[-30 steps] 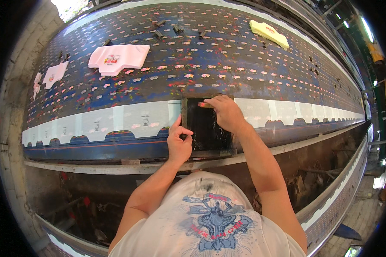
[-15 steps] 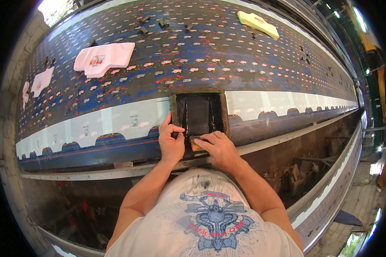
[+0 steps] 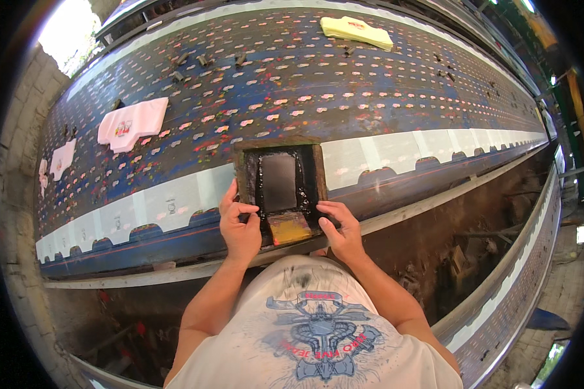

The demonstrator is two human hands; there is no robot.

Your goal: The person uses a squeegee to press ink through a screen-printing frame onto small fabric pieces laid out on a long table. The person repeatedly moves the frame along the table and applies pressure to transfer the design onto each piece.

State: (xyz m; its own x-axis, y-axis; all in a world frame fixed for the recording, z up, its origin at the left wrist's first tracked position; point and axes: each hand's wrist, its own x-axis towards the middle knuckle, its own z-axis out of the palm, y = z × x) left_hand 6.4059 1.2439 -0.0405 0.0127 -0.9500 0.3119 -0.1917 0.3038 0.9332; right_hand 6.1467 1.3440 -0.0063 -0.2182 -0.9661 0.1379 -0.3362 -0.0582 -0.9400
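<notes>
A small wooden screen-printing frame (image 3: 242,170) with black ink around its mesh lies on a row of pale fabric pieces (image 3: 211,188). My left hand (image 3: 241,235) grips its near left side, thumb and fingers bent around the edge. On the near right side, my right hand (image 3: 345,232) holds the frame between thumb and fingers. A squeegee (image 3: 291,228) with a yellow-stained handle rests inside the frame at the near end, untouched by either hand. Left of the frame, several fabric pieces carry small dark prints.
The long dark printing table (image 3: 344,120) is speckled with old prints. Pink cut fabric stacks (image 3: 133,126) lie at left, and a yellow stack (image 3: 357,32) sits at the far side. Small dark blocks (image 3: 202,59) are scattered about. A rail (image 3: 396,220) runs along the near edge.
My right hand has let go of the squeegee and taken hold of the frame's right side. The squeegee now leans back toward me. The whole view has shifted slightly.
</notes>
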